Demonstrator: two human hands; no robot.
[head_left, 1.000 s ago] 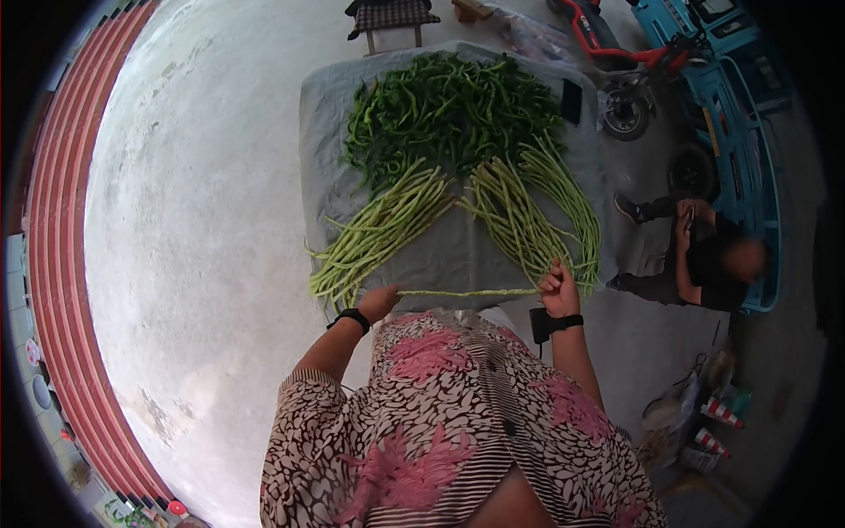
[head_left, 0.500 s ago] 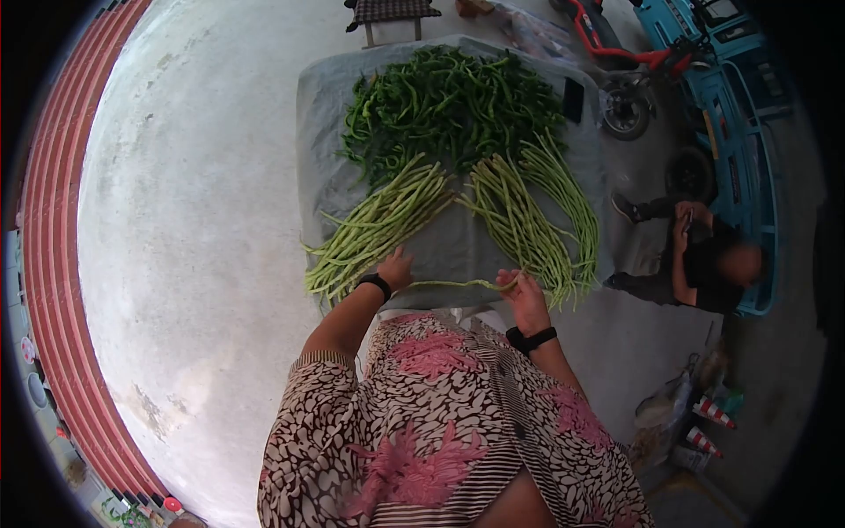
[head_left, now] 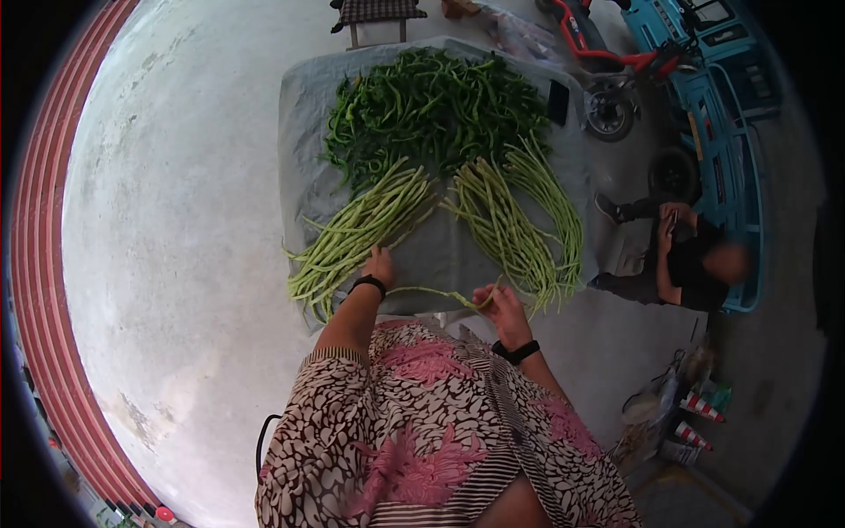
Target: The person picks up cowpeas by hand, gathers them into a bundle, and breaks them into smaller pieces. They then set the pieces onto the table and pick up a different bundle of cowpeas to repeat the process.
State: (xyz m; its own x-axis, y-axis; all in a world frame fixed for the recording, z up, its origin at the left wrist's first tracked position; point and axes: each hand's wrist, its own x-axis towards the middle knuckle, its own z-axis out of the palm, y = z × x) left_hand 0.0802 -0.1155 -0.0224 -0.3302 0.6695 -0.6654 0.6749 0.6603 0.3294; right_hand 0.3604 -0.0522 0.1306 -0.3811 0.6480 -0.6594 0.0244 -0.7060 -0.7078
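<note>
On a grey cloth point(head_left: 304, 114) lies a wide heap of green peppers point(head_left: 431, 106). Below it are a left bundle of long beans point(head_left: 365, 220), a middle bundle point(head_left: 506, 224) and a thinner bundle point(head_left: 554, 207) at the right. My right hand point(head_left: 502, 315) pinches one long bean point(head_left: 431, 290), which stretches left toward my left wrist. My left hand point(head_left: 378, 266) rests at the lower edge of the left bundle; its fingertips are hard to make out. A dark phone point(head_left: 558, 103) lies right of the peppers.
A seated person point(head_left: 691, 260) holds an object at the right, beside a blue vehicle point(head_left: 722, 158). A red scooter point(head_left: 607, 53) stands at the upper right, a small stool point(head_left: 378, 12) beyond the cloth. Striped cones point(head_left: 701, 407) are at the lower right.
The whole view has shifted slightly. My left hand has moved up a little along the left bundle. The bean in my right hand now bends upward at its right end.
</note>
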